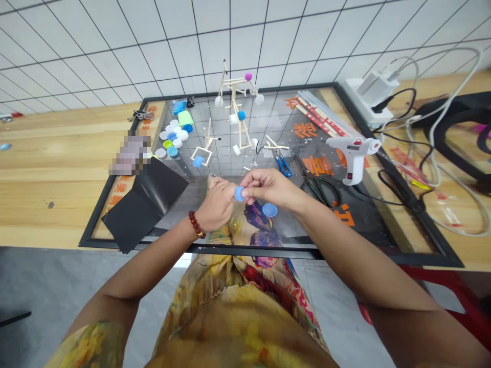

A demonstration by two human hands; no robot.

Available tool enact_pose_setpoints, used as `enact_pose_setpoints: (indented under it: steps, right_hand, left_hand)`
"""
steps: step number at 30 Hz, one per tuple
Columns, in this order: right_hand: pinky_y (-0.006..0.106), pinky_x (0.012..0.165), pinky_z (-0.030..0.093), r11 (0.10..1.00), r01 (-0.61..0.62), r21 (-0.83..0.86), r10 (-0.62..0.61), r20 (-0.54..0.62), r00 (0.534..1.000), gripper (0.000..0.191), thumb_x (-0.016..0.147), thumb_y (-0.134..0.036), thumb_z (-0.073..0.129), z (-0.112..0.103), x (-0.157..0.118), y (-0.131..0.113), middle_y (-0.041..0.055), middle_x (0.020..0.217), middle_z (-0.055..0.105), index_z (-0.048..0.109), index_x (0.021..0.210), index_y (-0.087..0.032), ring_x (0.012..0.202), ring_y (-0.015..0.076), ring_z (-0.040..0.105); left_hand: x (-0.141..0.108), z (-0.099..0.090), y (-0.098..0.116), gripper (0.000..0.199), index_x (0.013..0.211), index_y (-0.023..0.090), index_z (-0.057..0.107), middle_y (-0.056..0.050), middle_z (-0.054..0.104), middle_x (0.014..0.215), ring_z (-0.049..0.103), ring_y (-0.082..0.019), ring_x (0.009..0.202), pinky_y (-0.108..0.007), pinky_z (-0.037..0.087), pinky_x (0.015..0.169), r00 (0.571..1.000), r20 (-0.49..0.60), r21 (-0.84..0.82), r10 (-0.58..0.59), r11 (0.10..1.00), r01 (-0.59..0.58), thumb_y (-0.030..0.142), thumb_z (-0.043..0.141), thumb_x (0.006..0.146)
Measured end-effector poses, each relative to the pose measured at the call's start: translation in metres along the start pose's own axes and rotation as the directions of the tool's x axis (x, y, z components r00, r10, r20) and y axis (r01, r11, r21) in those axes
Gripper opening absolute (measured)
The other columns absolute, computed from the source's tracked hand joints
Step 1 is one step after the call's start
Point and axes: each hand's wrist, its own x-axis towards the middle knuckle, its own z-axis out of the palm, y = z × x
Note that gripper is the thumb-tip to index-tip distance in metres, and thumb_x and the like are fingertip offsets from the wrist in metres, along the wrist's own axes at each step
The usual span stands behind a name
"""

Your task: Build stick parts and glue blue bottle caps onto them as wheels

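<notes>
And the right hand (264, 185) has it, grip pinched on a blue cap (239, 194) between thumb and fingers! The cap lies just left of that grip, between both hands, round, so no long axis; the left hand (218, 207) presses close on its other side. Is that grip closed on it? Can't tell: those fingertips curl from sight, the cap's underside hidden too. A loose blue lid (269, 210) lies near the right wrist
</notes>
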Motion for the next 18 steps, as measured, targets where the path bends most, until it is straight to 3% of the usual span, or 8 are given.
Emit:
enact_pose_setpoints:
  steps: [4, 8, 11, 15, 18]
  right_hand:
    - [0.021, 0.052, 0.053, 0.999, 0.025, -0.034, -0.028, -0.073, 0.997, 0.042, 0.057, -0.044, 0.093, 0.000, 0.003, 0.000, -0.0010, 0.061, 0.070, 0.067, 0.076, -0.017, 0.052, 0.0096, 0.064]
    - [0.021, 0.056, 0.049, 0.983, 0.158, -0.088, -0.163, -0.056, 0.985, 0.052, 0.057, -0.037, 0.093, -0.004, 0.000, -0.006, -0.0047, 0.067, 0.067, 0.070, 0.099, -0.018, 0.058, 0.0091, 0.062]
    - [0.022, 0.055, 0.045, 0.958, 0.256, -0.127, -0.256, 0.011, 0.967, 0.067, 0.054, -0.033, 0.095, -0.005, -0.003, -0.008, -0.0063, 0.071, 0.063, 0.070, 0.114, -0.022, 0.060, 0.0090, 0.057]
    - [0.024, 0.054, 0.039, 0.916, 0.341, -0.210, -0.350, -0.006, 0.937, 0.045, 0.065, -0.040, 0.089, 0.000, -0.003, -0.003, -0.0062, 0.064, 0.054, 0.077, 0.105, -0.022, 0.057, 0.0088, 0.046]
    - [0.026, 0.058, 0.042, 0.914, 0.362, -0.185, -0.378, -0.055, 0.924, 0.041, 0.068, -0.044, 0.087, 0.006, -0.001, 0.002, -0.0046, 0.066, 0.058, 0.079, 0.103, -0.024, 0.060, 0.0103, 0.048]
  left_hand:
    - [0.004, 0.002, -0.004, 0.029, 0.083, 0.020, 0.053, -0.003, 0.059, 0.079, 0.052, -0.018, 0.075, -0.035, 0.041, 0.076, 0.993, 0.016, -0.243, -0.121, 0.962, 0.121, 0.038, 0.038, 0.101]
    - [0.006, -0.001, -0.002, 0.038, 0.081, 0.019, 0.055, -0.001, 0.056, 0.078, 0.051, -0.014, 0.072, -0.029, 0.044, 0.069, 0.972, 0.019, -0.572, -0.235, 0.795, 0.203, 0.052, 0.046, 0.099]
    - [0.005, -0.002, -0.001, 0.040, 0.081, 0.019, 0.059, -0.002, 0.060, 0.081, 0.055, -0.015, 0.077, -0.030, 0.047, 0.072, 0.963, 0.015, -0.655, -0.270, 0.725, 0.213, 0.056, 0.051, 0.096]
    - [0.004, 0.001, -0.002, 0.040, 0.089, 0.020, 0.067, -0.004, 0.066, 0.089, 0.060, -0.018, 0.086, -0.033, 0.051, 0.080, 0.957, 0.008, -0.705, -0.292, 0.677, 0.213, 0.058, 0.057, 0.092]
    - [0.005, 0.007, -0.005, 0.041, 0.097, 0.021, 0.071, -0.004, 0.070, 0.096, 0.062, -0.020, 0.091, -0.036, 0.052, 0.087, 0.947, -0.031, -0.742, -0.321, 0.642, 0.194, 0.060, 0.061, 0.089]
